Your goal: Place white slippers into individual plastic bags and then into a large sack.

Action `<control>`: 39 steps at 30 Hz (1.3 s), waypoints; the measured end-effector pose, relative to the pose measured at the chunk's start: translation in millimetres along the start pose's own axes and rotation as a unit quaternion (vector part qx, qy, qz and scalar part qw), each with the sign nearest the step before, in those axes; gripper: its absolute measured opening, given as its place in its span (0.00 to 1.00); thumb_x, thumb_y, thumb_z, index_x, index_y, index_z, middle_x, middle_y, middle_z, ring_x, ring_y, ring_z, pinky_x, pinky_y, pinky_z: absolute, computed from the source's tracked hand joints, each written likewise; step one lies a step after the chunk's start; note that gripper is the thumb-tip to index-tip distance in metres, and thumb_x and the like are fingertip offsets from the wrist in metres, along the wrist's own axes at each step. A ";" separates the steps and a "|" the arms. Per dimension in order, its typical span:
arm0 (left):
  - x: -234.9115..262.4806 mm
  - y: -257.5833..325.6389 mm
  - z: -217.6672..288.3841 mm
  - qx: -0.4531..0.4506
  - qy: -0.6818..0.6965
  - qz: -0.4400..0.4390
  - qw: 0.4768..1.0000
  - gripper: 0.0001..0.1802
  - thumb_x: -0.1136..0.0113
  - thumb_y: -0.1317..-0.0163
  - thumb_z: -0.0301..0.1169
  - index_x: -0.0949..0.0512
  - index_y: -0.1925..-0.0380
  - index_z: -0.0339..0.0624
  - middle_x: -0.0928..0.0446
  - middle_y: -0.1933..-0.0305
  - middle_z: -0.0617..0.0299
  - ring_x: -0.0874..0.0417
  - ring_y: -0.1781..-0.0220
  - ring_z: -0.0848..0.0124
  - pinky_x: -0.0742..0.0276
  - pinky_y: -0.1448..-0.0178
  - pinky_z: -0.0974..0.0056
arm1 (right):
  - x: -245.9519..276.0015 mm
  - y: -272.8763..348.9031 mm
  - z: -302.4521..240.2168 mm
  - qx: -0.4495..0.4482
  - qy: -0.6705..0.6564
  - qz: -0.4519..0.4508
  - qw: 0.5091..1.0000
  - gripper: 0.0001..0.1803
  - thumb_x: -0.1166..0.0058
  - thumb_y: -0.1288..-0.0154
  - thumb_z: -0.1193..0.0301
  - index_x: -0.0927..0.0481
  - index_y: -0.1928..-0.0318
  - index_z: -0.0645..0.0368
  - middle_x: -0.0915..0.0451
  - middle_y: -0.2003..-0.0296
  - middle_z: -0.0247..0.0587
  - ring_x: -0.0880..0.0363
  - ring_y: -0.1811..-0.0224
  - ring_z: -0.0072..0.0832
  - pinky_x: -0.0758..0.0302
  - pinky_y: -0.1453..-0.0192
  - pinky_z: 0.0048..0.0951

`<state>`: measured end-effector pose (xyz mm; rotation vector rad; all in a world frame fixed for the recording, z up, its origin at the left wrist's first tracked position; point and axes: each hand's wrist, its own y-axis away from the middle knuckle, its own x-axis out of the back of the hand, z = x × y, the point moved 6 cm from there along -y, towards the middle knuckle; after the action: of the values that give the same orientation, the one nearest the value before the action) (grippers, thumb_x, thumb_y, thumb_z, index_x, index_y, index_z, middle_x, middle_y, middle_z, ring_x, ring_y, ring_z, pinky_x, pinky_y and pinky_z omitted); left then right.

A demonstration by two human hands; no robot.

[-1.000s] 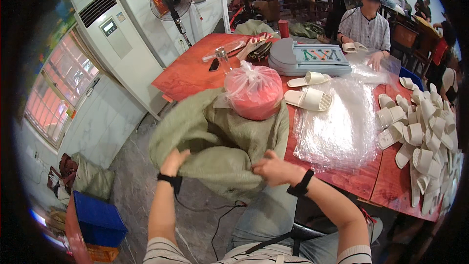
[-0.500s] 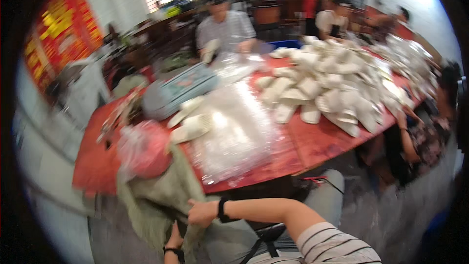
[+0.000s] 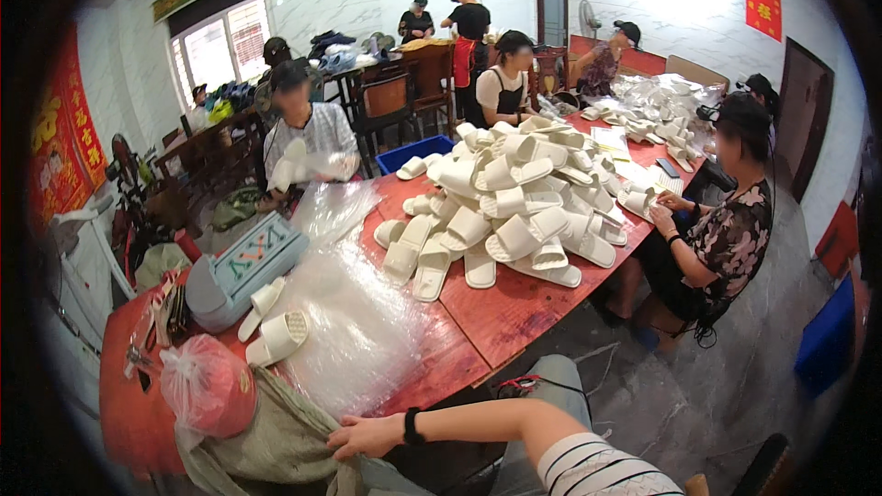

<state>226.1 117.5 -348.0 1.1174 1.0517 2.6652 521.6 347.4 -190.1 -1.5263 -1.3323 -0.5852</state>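
My right hand (image 3: 366,437), with a black band at its wrist, grips the edge of an olive-green cloth (image 3: 276,441), perhaps a sack, that hangs at the table's near left corner. My left hand is out of view. A clear plastic bag with something red inside (image 3: 213,390) rests against the cloth. Beyond it lie two cream slippers (image 3: 278,338) beside a flat stack of clear plastic bags (image 3: 344,335). A big heap of cream slippers (image 3: 514,207) covers the middle of the red table (image 3: 459,335).
A grey-blue case (image 3: 248,266) stands on the table's left part. Across the table a person (image 3: 308,142) holds a slipper; another person (image 3: 712,230) sits at the right side handling one. A blue bin (image 3: 413,156) stands behind the heap. Several other people work farther back.
The view has swung up and to the right. My left hand, at the cloth before, has dropped out of view. My right hand remains at the cloth's edge.
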 end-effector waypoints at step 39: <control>-8.8 -27.8 458.8 -0.393 -0.243 0.283 0.840 0.25 0.38 0.37 0.30 0.27 0.40 0.35 0.32 0.34 0.39 0.34 0.32 0.37 0.37 0.30 0.42 | 514.2 514.3 117.4 -0.471 0.346 0.527 0.617 0.13 0.46 0.42 0.79 0.13 0.58 0.62 0.16 0.47 0.42 0.18 0.45 0.36 0.24 0.40 0.30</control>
<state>526.2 396.7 -139.9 1.8729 -0.5127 2.4471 1115.7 731.5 15.3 -2.1665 0.7275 -0.9568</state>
